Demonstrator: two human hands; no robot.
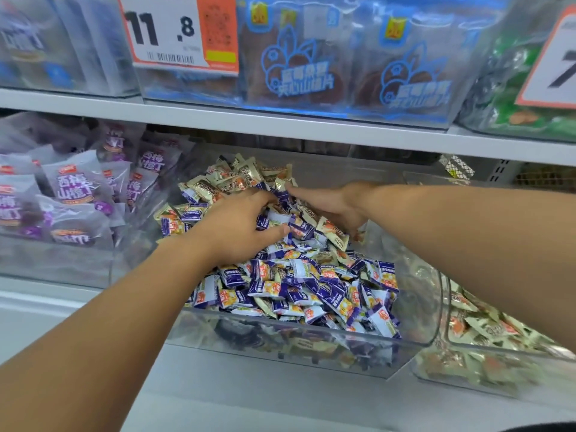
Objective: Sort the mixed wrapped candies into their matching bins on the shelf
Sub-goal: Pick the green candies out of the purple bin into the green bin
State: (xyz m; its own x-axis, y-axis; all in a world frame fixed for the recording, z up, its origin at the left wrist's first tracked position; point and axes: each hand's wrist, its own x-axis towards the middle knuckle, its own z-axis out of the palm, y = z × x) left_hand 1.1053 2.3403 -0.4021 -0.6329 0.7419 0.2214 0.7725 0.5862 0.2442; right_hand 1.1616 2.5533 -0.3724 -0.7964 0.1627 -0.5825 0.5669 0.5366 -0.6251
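Price tag (174, 29) above, blue snack packs (349, 57)

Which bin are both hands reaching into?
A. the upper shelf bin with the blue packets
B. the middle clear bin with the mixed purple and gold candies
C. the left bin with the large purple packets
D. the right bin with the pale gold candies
B: the left hand and the right hand both lie on the candy pile inside the middle clear bin.

We see purple-and-white candies (299, 288) with orange marks, gold-wrapped candies (224, 179) behind them, pale purple packets (74, 188) at left, and an orange-and-white price tag (177, 29).
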